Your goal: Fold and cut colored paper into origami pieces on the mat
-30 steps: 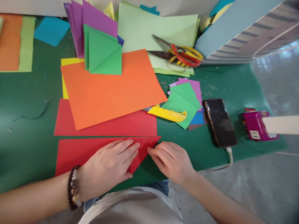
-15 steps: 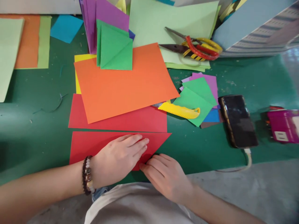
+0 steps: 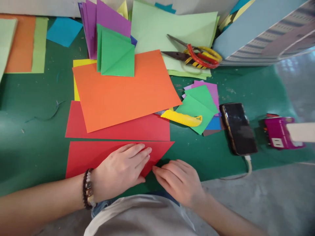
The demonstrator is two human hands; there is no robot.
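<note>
A sheet of red paper (image 3: 98, 157), folded into a triangle, lies at the near edge of the mat. My left hand (image 3: 120, 168) presses flat on it, with a beaded bracelet (image 3: 87, 188) on the wrist. My right hand (image 3: 178, 182) sits at the paper's lower tip, its fingertips touching the fold. The paper's lower part is hidden under my left hand.
A green cutting mat (image 3: 36, 147) bears an orange sheet (image 3: 123, 91), a red sheet (image 3: 128, 131), folded green paper (image 3: 115, 54), scissors (image 3: 194, 55), a yellow serrated tool (image 3: 182, 118), a phone (image 3: 238, 128) with a cable, and a magenta box (image 3: 278, 132).
The view shifts slightly from frame to frame. Both hands stay at the folded red paper, and my right hand has moved slightly along its lower tip.
</note>
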